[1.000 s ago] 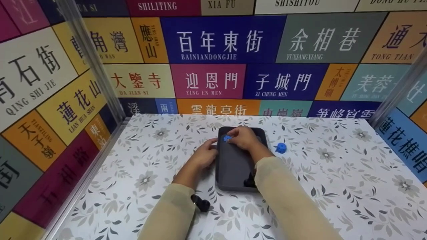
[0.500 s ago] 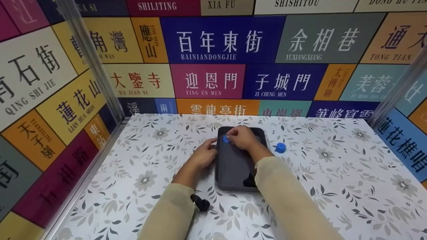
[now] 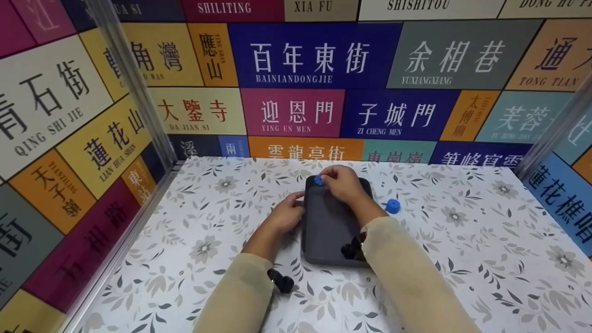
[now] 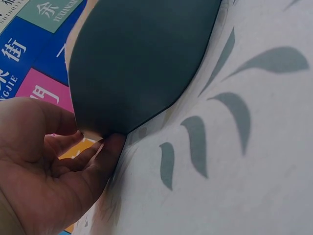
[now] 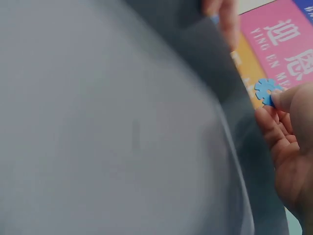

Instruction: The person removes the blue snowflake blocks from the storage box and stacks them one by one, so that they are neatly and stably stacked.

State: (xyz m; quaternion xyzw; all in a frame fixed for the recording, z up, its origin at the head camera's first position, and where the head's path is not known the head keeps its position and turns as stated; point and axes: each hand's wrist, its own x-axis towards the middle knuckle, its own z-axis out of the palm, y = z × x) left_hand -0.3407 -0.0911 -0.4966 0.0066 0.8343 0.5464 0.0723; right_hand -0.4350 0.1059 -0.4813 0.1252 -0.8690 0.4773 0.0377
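My right hand [image 3: 343, 184] pinches a blue notched plastic disc [image 5: 265, 90], a snowflake-shaped building piece, between thumb and fingertips. It is at the far left corner of a dark grey tray [image 3: 329, 236]. In the head view the disc shows just past the fingertips, over the tray's far end. My left hand [image 3: 286, 213] is at the tray's left side. In the left wrist view its thumb and index finger hold the tray's edge. A short blue stack [image 3: 392, 206], seemingly of similar notched discs, stands on the table right of the tray.
A white cloth with grey flowers and leaves covers the table [image 3: 231, 212]. Behind it and at the sides rise walls [image 3: 314, 55] of coloured sign panels, with clear posts at the corners. A small black device [image 3: 281, 280] sits at each wrist.
My right hand has carried the disc away from me, from over the tray's upper part to its far edge. The left hand keeps its place. The head view has shifted slightly.
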